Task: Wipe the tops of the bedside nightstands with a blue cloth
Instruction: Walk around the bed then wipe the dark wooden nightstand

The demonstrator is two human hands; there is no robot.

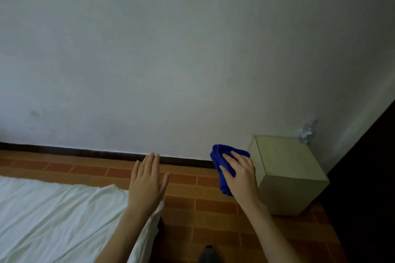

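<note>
**Soft blue cloth carried toward the pale nightstand**

The right hand (241,175) holds a bunched, deep-blue terry cloth (222,162) in the air, its fingers (229,157) spread over the top of the wad and the thumb pressing from the near side. The cloth hangs at about 9 o'clock from the pale, boxy wooden nightstand (286,168), just beside its left edge and not yet on its top surface. The left hand (146,186) hovers empty, fingers wide and flat, above the corner of the white bed sheet (47,215) and the brick-patterned orange floor (213,205).

The cloth looks light, limp and thick; it folds on itself and droops below the palm, so it should conform to a flat top without resistance. A flat palm over the middle of the wad probably serves best, keeping loose ends from trailing. At the nightstand's 1 o'clock corner, against the grey-white wall (171,49), stands what seems a clear plastic bottle (307,131); it appears light and could tip if the cloth sweeps into it.
</note>
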